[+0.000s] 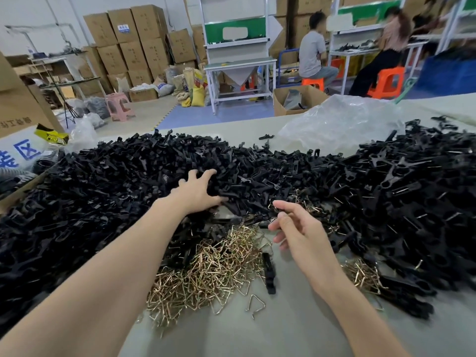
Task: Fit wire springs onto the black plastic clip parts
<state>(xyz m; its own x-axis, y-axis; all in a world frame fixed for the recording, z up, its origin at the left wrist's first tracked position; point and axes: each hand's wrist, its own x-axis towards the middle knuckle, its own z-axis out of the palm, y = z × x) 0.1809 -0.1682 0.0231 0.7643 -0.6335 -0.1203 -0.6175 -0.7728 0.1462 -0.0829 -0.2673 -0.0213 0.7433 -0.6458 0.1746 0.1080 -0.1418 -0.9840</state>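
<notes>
Mostly the risk is tangling: the wire springs [206, 274] lie in a knotted brass-coloured heap at lower centre, so pulling 1 may drag several w/ it and scatter them over the surface [270, 331]. The left hand [199, 191], centre frame, is splayed on the heap of black clip parts [116, 181] w/ fingertips dug in. A rake there could lift 2 or 3 hooked together, or push parts down onto the springs, which mix w/ them along the heap's edge.

The right hand [298, 230], just right of centre, hovers above that mixed edge, fingers loosely bent, index tip near thumb. Something thin glints at the index tip, but I can't tell if it pinches a spring or nothing. If it does, a light pinch could let the spring flip away.

Both forearms stretch fwd from the bottom corners, hands apart. 1 single clip part [269, 274] and 1 loose spring [256, 304] lie alone at lower centre. The right-side heap [412, 202] shows wire on many parts, prob. finished, so mixing heaps is another hazard.
</notes>
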